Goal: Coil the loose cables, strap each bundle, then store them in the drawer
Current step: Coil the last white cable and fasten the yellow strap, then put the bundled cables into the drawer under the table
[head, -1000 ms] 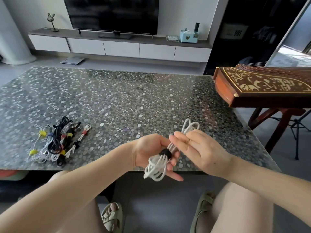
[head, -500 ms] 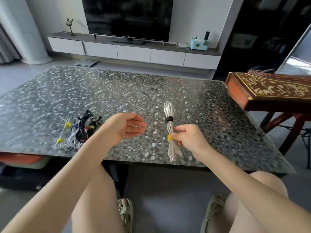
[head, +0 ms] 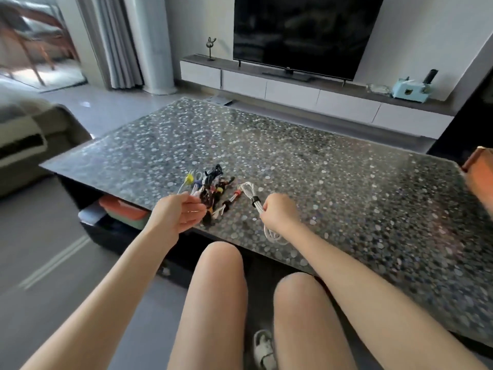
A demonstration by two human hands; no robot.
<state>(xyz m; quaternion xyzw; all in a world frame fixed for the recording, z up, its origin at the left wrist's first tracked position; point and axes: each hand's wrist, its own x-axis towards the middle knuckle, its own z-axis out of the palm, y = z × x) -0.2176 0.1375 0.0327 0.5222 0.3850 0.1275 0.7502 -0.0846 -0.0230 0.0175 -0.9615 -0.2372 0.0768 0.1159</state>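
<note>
- Head view: the white cable bundle (head: 249, 192) is finished, with a black strap (head: 255, 202) round its middle. A second ago both hands were working on it.
- Right hand (head: 280, 214) alone grips it now, below the strap, low over the tabletop (head: 320, 169) at the near edge.
- It has moved left since half a second ago and is now just beside the pile of strapped bundles (head: 213, 188).
- Left hand (head: 181, 212) has let go. Its fingers are loosely curled over the pile's near side, apparently empty; can't tell if it touches a cable.
- Judgement: coiling and strapping look finished, so storing comes next.
- Open compartment (head: 106, 225) sits under the tabletop's near-left corner. It holds an orange box (head: 120, 208) on something green, and no cables are seen in it. Can't tell if it is the drawer.
</note>
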